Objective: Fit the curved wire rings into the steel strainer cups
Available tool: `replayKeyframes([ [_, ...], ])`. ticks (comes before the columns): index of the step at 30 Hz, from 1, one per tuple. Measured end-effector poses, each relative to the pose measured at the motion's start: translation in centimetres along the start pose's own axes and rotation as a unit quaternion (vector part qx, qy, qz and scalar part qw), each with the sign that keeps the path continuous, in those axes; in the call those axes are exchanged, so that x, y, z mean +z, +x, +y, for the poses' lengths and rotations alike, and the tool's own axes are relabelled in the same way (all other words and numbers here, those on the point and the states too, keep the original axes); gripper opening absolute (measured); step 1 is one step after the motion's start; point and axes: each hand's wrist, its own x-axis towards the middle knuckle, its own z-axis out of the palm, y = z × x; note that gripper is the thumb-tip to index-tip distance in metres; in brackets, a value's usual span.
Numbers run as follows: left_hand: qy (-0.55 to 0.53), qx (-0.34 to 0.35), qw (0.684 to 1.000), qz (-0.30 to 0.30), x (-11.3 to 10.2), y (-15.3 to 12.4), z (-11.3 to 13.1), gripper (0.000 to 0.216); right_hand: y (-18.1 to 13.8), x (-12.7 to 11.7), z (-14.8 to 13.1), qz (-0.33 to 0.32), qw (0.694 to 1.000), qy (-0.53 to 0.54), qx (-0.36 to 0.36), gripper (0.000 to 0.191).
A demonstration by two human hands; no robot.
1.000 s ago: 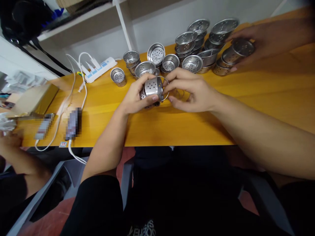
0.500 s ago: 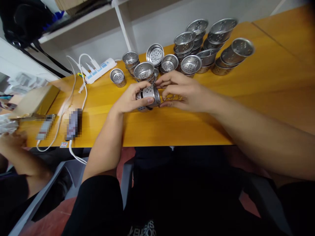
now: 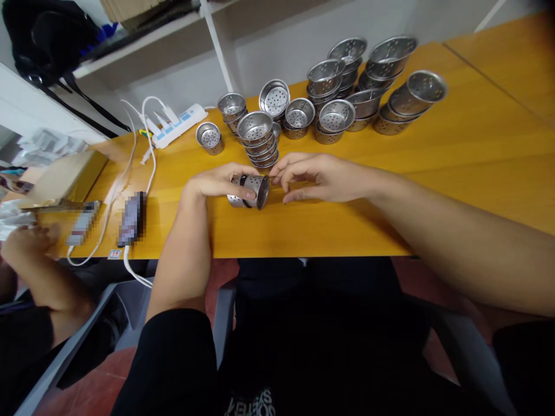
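My left hand (image 3: 225,182) is closed around a pair of perforated metal cups (image 3: 259,188), tilted on their side just over the wooden table. Their open rim faces right. Close to that rim is my right hand (image 3: 307,176), its fingers curled. A thin dark line, perhaps wire, shows at its fingertips; what they hold cannot be made out. Just beyond the hands stands a stack of similar perforated cups (image 3: 255,128). A shorter cup stack (image 3: 210,137) is to its left.
More stacks of perforated metal cups (image 3: 337,115) line the table's back, some leaning. A white power strip (image 3: 180,124) with cables lies at the left, near two blurred devices, one a dark phone-like thing (image 3: 131,218). Another person's arm (image 3: 47,266) is at the far left.
Both hands have come a little nearer to me, with the cups shifting down and left. The right fingers have drawn slightly off the rim, and the stack behind is more exposed.
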Motion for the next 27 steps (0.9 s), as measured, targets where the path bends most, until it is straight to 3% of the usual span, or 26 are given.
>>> replayKeyframes([
  [3,-0.007,-0.060,0.998,-0.010,-1.0,-0.9,-0.8,0.066,-0.3,-0.7,1.2,-0.037,0.999,0.019,0.031,0.037],
  [9,0.014,-0.069,0.972,0.225,-3.4,-3.1,-2.8,0.082,-1.2,-2.7,4.4,0.094,0.981,-0.154,0.073,0.046],
  [13,0.089,-0.082,0.941,0.315,-4.5,-3.1,-4.0,0.079,-1.6,-3.2,5.6,0.100,0.974,-0.183,0.094,0.052],
  [17,0.140,-0.089,0.930,0.328,-4.3,-2.4,-4.0,0.085,-1.6,-3.2,5.5,0.071,0.974,-0.188,0.104,0.050],
  [21,0.176,-0.151,0.916,0.328,-4.1,-2.4,-3.5,0.100,-1.5,-3.1,5.1,0.050,0.973,-0.195,0.115,0.046],
  [27,0.202,-0.174,0.907,0.326,-5.4,-3.7,-4.4,0.112,-1.8,-3.2,5.4,0.048,0.968,-0.209,0.132,0.042],
])
